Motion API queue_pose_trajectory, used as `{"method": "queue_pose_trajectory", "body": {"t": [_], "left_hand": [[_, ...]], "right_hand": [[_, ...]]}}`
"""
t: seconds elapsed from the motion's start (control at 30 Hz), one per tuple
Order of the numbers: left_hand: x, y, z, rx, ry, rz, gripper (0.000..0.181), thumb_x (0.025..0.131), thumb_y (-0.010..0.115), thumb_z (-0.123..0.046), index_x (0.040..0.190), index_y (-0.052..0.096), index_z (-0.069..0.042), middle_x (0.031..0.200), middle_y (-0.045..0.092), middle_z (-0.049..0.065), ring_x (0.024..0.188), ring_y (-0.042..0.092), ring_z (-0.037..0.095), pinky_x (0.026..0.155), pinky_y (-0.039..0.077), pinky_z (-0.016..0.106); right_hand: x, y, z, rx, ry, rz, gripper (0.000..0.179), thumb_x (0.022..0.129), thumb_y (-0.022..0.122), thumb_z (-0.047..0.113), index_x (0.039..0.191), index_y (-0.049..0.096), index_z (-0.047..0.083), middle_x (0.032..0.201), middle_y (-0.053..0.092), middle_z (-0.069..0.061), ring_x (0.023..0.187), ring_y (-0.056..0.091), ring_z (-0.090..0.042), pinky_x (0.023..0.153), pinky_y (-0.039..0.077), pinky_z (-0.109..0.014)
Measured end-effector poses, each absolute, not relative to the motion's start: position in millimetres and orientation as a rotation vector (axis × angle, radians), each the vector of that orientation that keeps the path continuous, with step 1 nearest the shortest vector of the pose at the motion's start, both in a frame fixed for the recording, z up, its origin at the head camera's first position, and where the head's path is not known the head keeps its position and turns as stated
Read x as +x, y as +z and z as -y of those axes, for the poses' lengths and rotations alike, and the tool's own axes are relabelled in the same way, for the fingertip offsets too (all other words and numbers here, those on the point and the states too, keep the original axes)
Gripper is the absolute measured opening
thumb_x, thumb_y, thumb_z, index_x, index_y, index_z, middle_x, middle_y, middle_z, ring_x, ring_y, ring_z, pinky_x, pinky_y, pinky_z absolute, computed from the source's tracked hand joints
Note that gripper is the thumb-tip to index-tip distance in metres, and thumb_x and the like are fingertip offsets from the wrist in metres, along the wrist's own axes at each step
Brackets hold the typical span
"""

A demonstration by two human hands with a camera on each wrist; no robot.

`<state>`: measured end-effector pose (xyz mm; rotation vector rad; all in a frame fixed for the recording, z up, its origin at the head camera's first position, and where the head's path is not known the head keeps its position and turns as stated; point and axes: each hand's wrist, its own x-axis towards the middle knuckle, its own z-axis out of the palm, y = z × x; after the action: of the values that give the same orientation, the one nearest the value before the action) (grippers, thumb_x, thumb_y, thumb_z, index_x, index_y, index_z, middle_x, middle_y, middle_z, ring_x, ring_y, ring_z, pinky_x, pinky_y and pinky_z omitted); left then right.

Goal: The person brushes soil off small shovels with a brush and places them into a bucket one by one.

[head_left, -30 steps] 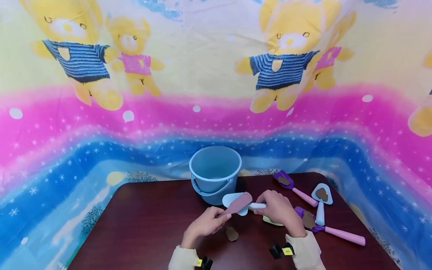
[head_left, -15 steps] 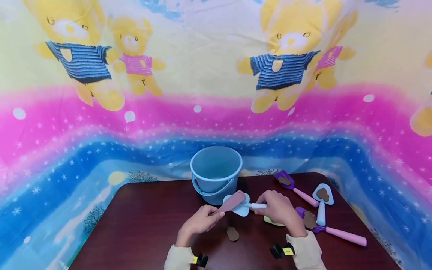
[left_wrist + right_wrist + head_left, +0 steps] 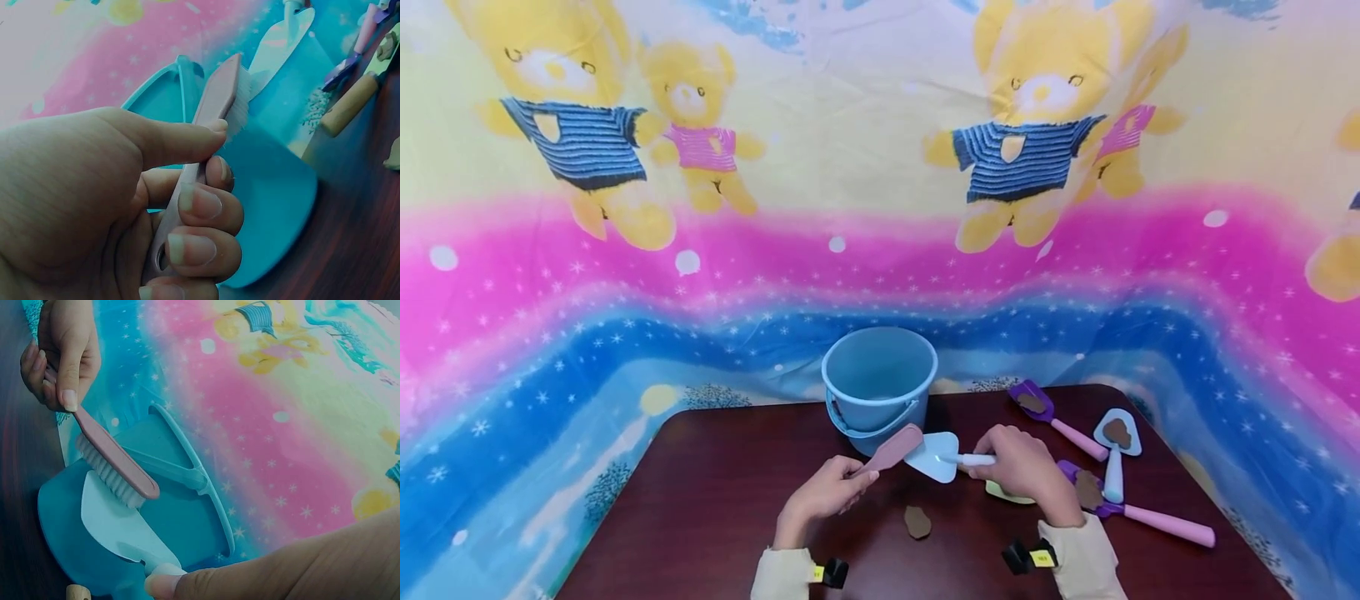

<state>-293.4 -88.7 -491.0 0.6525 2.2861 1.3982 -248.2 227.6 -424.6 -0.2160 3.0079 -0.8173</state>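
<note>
My left hand [image 3: 826, 493] grips a pink brush [image 3: 891, 447] by its handle, thumb along the top and fingers curled beneath. White bristles [image 3: 112, 478] face the light blue shovel [image 3: 937, 457], overlapping the far end of its blade. That shovel's short handle is pinched in my right hand [image 3: 1018, 463], blade pointing left. No brown lump shows on the blade. Just behind both tools stands a blue bucket [image 3: 880, 392], its handle hanging down in front. A flat brown lump [image 3: 917, 522] lies on the table below the shovel.
On the right lie two purple shovels with pink handles [image 3: 1030, 398] [image 3: 1168, 523] and a pale blue shovel [image 3: 1112, 467], each bearing a brown lump. A pale yellow-green shovel [image 3: 1006, 493] is partly hidden under my right hand. A patterned cloth [image 3: 842, 275] hangs behind the table [image 3: 722, 475].
My left hand has drawn the brush left and slightly down across the shovel blade, so more of the blade shows. My right hand and the shovel stay nearly in place.
</note>
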Motion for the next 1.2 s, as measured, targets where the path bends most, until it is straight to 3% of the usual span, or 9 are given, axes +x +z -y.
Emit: {"method": "queue_pose_trajectory", "body": {"t": [0.2,0.43,0.6,0.73,1.0,1.2], "left_hand": [[-292,-490,99,0.629,1.39,-2.297,0.05,0.105,0.057,-0.031,0.089,0.055,0.017,0.057,0.043,-0.003,0.047,0.039,0.011,0.049,0.036,0.026],[-292,-487,103,0.685,1.389,-2.275,0.051,0.105,0.057,-0.031,0.086,0.055,0.016,0.057,0.044,-0.002,0.047,0.039,0.01,0.049,0.037,0.026],[-292,-482,102,0.738,1.439,-2.209,0.051,0.105,0.057,-0.031,0.084,0.054,0.015,0.059,0.044,0.0,0.047,0.04,0.01,0.049,0.038,0.025],[-292,-478,100,0.764,1.482,-2.151,0.048,0.105,0.057,-0.03,0.081,0.054,0.011,0.06,0.043,0.001,0.047,0.039,0.011,0.049,0.038,0.025],[-291,-476,95,0.81,1.522,-2.083,0.046,0.106,0.055,-0.029,0.081,0.052,0.009,0.061,0.043,0.002,0.048,0.04,0.01,0.05,0.039,0.024],[-291,-478,91,0.815,1.55,-2.079,0.047,0.107,0.054,-0.028,0.08,0.05,0.01,0.061,0.043,0.001,0.048,0.04,0.01,0.05,0.039,0.024]], "right_hand": [[-247,-425,-230,-0.197,-0.808,-2.985,0.011,0.081,0.087,0.025,0.084,0.078,0.019,0.081,0.067,0.005,0.069,0.053,-0.015,0.063,0.045,-0.036],[-249,-428,-234,-0.194,-0.83,-2.981,0.014,0.082,0.085,0.031,0.08,0.077,0.02,0.078,0.064,0.005,0.068,0.052,-0.016,0.061,0.043,-0.035],[-251,-431,-236,-0.201,-0.836,-3.001,0.007,0.085,0.083,0.019,0.088,0.077,0.017,0.086,0.068,0.003,0.073,0.056,-0.016,0.066,0.049,-0.038],[-251,-431,-237,-0.215,-0.796,-3.012,0.013,0.086,0.08,0.009,0.095,0.072,0.015,0.093,0.068,0.001,0.078,0.057,-0.016,0.073,0.051,-0.042],[-249,-430,-233,-0.215,-0.797,-2.941,0.016,0.093,0.075,0.026,0.098,0.067,0.013,0.085,0.062,0.002,0.073,0.053,-0.016,0.069,0.046,-0.037],[-248,-430,-230,-0.3,-0.837,-2.967,0.005,0.093,0.073,0.016,0.095,0.072,0.012,0.084,0.062,0.002,0.072,0.053,-0.016,0.069,0.046,-0.037]]}}
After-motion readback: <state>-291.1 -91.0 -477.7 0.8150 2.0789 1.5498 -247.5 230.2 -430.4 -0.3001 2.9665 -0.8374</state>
